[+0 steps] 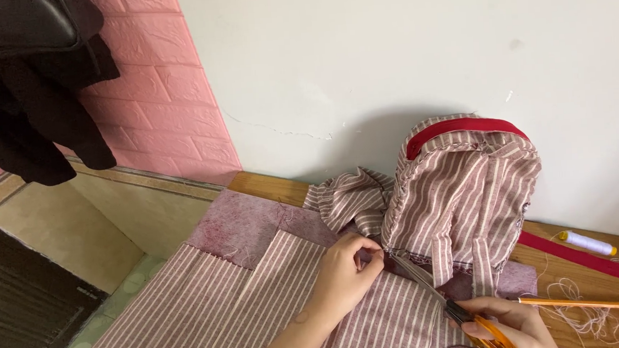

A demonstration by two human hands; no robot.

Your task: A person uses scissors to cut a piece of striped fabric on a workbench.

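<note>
While the left hand pinches the striped fabric edge, the right hand grips scissors.

No packages, labels, signs or screens visible anywhere in this view.
</note>
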